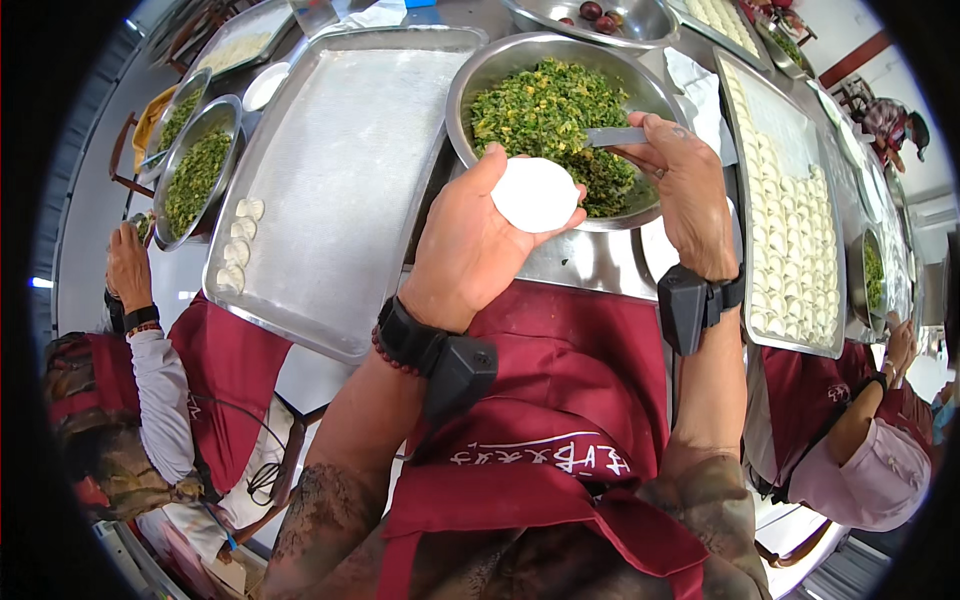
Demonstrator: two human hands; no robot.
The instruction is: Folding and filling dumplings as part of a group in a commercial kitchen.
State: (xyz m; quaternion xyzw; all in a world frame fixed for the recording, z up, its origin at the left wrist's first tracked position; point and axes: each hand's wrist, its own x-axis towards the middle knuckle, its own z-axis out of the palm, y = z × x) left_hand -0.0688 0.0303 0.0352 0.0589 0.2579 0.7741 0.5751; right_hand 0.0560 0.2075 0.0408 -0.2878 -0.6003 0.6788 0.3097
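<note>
A round white dumpling wrapper (535, 194) lies flat across the fingers of my left hand (469, 232), palm up, just over the near rim of a steel bowl (469, 97). Chopped green and yellow filling (551, 101) is heaped in that bowl, with a darker hollow on its near side. My right hand (686, 169) grips a flat metal spatula (619, 136) above the bowl's right side; its blade points left, and its far end sits near the filling. Whether the blade touches the filling, I cannot tell.
Left of the bowl lies a large metal tray (330, 172) with several folded dumplings (237, 247) at its left edge. Another tray (776, 97) on the right carries rows of dumplings (791, 255). A bowl with dark red round items (591, 11) stands behind. Co-workers sit on both sides.
</note>
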